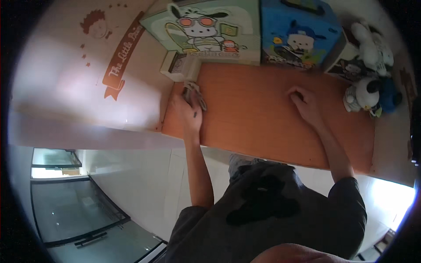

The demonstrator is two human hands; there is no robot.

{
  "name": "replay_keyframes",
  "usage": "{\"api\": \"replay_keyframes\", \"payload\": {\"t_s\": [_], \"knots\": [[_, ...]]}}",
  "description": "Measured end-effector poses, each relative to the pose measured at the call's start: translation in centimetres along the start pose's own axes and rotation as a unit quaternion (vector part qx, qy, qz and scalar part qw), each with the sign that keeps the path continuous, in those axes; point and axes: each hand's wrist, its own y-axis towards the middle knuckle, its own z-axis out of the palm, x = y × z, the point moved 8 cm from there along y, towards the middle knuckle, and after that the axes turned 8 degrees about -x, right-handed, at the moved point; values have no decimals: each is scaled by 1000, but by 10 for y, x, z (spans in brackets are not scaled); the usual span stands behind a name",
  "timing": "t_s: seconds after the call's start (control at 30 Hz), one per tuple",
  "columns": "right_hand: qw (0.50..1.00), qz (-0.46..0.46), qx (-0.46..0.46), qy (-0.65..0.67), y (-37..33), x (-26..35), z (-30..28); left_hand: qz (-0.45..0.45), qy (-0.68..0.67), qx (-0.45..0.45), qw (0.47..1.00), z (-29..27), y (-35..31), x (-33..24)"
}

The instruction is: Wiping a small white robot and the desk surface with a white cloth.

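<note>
On the left of the orange-brown desktop (245,109), my left hand (187,111) is closed around a small pale, folded or looped thing (195,95), perhaps a cloth. The fingers partly cover it, so its kind is unclear. Just beyond that hand stands a small cream-coloured box-like holder (184,68) with an opening at its front. My right hand (306,105) rests on the right half of the desktop, fingers curled in a loose fist. Nothing shows in its grip.
A green cartoon box (237,26) and a blue cartoon box (302,33) line the back. At the right are a plush dog toy (366,94) and white figures (372,46). A printed pale side panel (66,87) bounds the left. Below left stands a glass-doored cabinet (79,210).
</note>
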Motion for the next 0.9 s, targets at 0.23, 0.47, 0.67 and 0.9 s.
{"api": "replay_keyframes", "payload": {"t_s": [0.23, 0.47, 0.67, 0.9], "knots": [[999, -2, -38, 6, 21, 47, 42, 90, -6, 24, 996, -20, -40, -25], [976, -206, -18, -74, 82, 182, 180, 74, -4, 25, 997, -18, -35, -19], [920, -273, -110, -260, 116, 217, 269, 90, -26, 17, 995, -16, -37, -17], [901, -261, -158, -307, 120, 219, 291, 85, -47, 15, 995, -23, -37, -13]]}}
